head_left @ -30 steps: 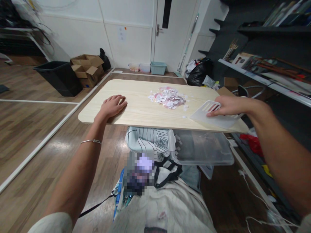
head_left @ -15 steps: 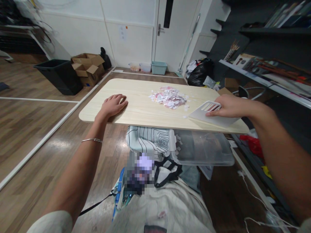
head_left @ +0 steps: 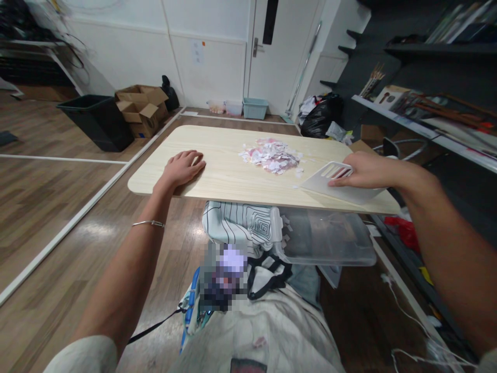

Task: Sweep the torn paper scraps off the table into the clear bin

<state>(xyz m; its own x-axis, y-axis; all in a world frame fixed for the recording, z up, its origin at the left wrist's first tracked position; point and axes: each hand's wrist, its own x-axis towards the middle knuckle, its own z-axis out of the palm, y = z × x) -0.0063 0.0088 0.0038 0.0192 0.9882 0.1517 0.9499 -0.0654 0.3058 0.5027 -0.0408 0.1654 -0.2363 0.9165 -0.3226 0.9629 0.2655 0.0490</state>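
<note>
My right hand (head_left: pixel 368 171) is closed around a flat white plastic scraper (head_left: pixel 330 181) with slots near its grip. The scraper's edge rests on the pale wooden tabletop (head_left: pixel 217 181), at the right side. My left hand (head_left: pixel 184 168) lies on the left part of the tabletop, fingers stretched out and holding nothing. Between the two hands, toward the back, is a heap of small white and pinkish paper scraps (head_left: pixel 274 156). A few loose scraps lie between the heap and the scraper's tip, apart from my right hand.
Below the table's front edge, a clear plastic bin (head_left: pixel 326 238) with some scraps inside sits near my lap. A black trash bin (head_left: pixel 99 124) and cardboard boxes (head_left: pixel 142 111) stand at the left. Dark shelves (head_left: pixel 435 129) run along the right.
Both hands, the scraper and the heap keep their places on the table. Only a very slight shift of the whole view shows.
</note>
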